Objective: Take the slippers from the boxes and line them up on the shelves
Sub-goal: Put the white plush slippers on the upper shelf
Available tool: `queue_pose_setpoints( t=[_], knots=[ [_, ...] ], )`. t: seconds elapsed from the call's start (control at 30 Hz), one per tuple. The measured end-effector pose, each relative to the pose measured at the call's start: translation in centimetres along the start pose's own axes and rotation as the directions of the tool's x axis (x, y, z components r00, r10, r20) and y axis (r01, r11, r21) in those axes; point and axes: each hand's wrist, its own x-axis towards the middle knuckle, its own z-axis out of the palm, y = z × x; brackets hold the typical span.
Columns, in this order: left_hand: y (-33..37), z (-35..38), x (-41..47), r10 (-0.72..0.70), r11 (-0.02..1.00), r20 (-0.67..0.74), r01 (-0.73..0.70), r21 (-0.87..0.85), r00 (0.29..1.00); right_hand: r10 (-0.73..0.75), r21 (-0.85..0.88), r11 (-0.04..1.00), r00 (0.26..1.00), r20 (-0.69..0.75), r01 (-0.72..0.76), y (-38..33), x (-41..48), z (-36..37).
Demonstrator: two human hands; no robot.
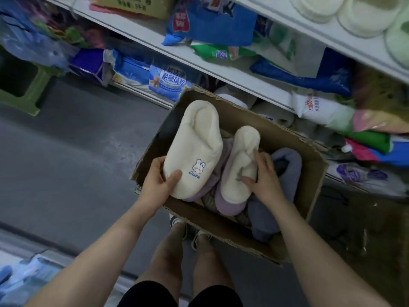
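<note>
An open cardboard box (314, 173) stands on the floor in front of my legs. My left hand (158, 180) grips the toe of a cream slipper (197, 140) with a bunny badge, raised over the box's left side. My right hand (264, 173) curls round the front of a second cream slipper (242, 156) lying in the box on top of lilac slippers (223, 202). Grey-blue slippers (287, 160) fill the box's right side. Cream and pale green slippers (363, 16) stand in a row on the top shelf at the upper right.
White shelves (221, 69) run diagonally behind the box, holding blue, green and white bags of goods. A green plastic stool (24, 94) stands at the far left on the grey floor. More packaged goods sit at the bottom left.
</note>
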Motion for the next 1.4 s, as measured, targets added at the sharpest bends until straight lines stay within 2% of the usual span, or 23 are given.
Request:
queue_pose_setpoints(
  t=[0.07, 0.1, 0.17, 0.3, 0.47, 0.6, 0.67, 0.77, 0.93, 1.07, 1.2, 1.3, 1.4],
  knots=[
    [-0.1, 0.5, 0.3, -0.021, 0.999, 0.009, 0.021, 0.035, 1.000, 0.194, 0.038, 0.980, 0.980, -0.034, -0.193, 0.4, -0.1, 1.7],
    [-0.2, 0.7, 0.4, -0.028, 0.999, 0.013, 0.027, 0.046, 1.000, 0.222, 0.003, 0.975, 0.974, -0.041, -0.222, 0.6, -0.1, 2.4],
    [-0.4, 0.8, 0.7, -0.035, 0.997, 0.011, 0.035, 0.069, 0.999, 0.201, -0.025, 0.979, 0.978, -0.053, -0.203, 0.5, 0.0, 3.6],
    [-0.5, 0.9, 1.0, -0.021, 0.992, -0.003, 0.021, 0.127, 1.000, 0.241, 0.141, 0.964, 0.966, -0.091, -0.227, -0.2, 1.1, 3.7],
    [-0.5, 1.0, 0.7, -0.012, 0.988, 0.013, 0.009, 0.157, 1.000, 0.278, 0.237, 0.932, 0.960, 0.020, -0.275, -0.3, 2.2, 3.0],
    [-0.4, 0.8, 0.8, -0.007, 0.982, 0.005, 0.006, 0.187, 1.000, 0.222, 0.355, 0.912, 0.975, -0.005, -0.206, -2.5, 0.8, 3.7],
    [-0.1, 0.8, 0.7, -0.017, 0.983, -0.005, 0.018, 0.184, 1.000, 0.185, 0.356, 0.921, 0.982, -0.043, -0.158, -3.5, -0.3, 4.7],
    [1.0, 0.8, 0.1, -0.010, 0.989, -0.009, 0.011, 0.147, 1.000, 0.192, 0.421, 0.897, 0.977, -0.091, -0.137, -4.0, -2.3, 4.8],
    [4.0, 0.6, -1.3, 0.027, 0.996, 0.003, -0.027, 0.086, 1.000, 0.223, 0.517, 0.846, 0.968, -0.119, -0.131, -3.5, -6.1, 0.6],
    [7.5, 1.0, -3.1, 0.107, 0.992, 0.016, -0.108, 0.068, 0.994, 0.139, 0.592, 0.806, 0.969, -0.206, 0.010, -3.5, -9.6, -4.0],
    [11.1, 1.0, -4.2, 0.154, 0.987, 0.110, -0.158, 0.022, 0.982, 0.076, 0.592, 0.790, 0.933, -0.352, 0.160, -4.3, -13.2, -8.8],
    [14.4, 1.4, -5.2, 0.199, 0.980, 0.200, -0.197, -0.033, 0.959, 0.075, 0.554, 0.808, 0.898, -0.433, 0.199, -4.7, -15.1, -12.2],
    [18.4, 2.1, -6.3, 0.270, 0.963, 0.280, -0.265, -0.056, 0.921, 0.071, 0.570, 0.769, 0.846, -0.529, 0.292, -5.2, -17.4, -15.7]
  ],
)
